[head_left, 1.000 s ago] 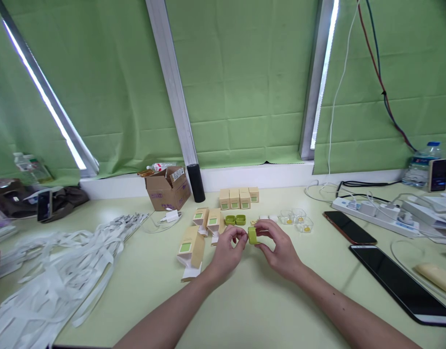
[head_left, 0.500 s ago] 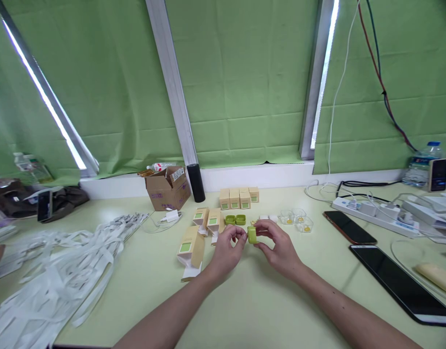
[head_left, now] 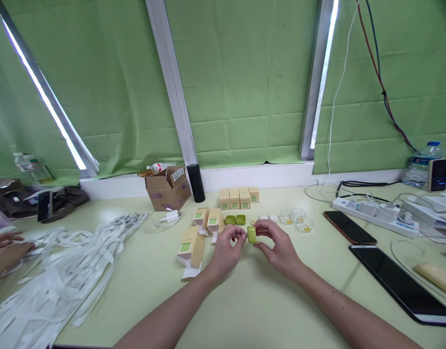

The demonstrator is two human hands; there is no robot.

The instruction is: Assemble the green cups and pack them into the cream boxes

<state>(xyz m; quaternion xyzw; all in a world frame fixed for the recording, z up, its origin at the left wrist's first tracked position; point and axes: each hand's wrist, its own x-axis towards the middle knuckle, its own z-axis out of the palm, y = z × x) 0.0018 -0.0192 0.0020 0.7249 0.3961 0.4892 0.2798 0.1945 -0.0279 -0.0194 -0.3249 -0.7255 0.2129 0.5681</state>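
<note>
My right hand [head_left: 277,245] holds a small green case [head_left: 252,235] with rounded corners between thumb and fingers, just above the table. On the case's left side, my left hand [head_left: 228,245] is closed in a pinch; what its fingertips grip is hidden. Behind the hands lie two open green case pieces [head_left: 235,220], hollow side up. Further right are white rounded pieces [head_left: 268,218] and clear plastic cups [head_left: 295,218] with small gold-coloured parts in them. Several small gold bits [head_left: 253,222] show just above my right fingers.
Kraft boxes with open flaps [head_left: 192,245] stand left of my hands; several closed boxes [head_left: 239,198] form a row behind. White straps [head_left: 73,266] and another person's hands [head_left: 8,252] are at left. A tablet [head_left: 401,281], a phone [head_left: 348,227] and a power strip [head_left: 375,216] lie right.
My hands and the green case have barely moved; the case is turned very slightly. At far left, another person's hands have come further into view over the white straps.
</note>
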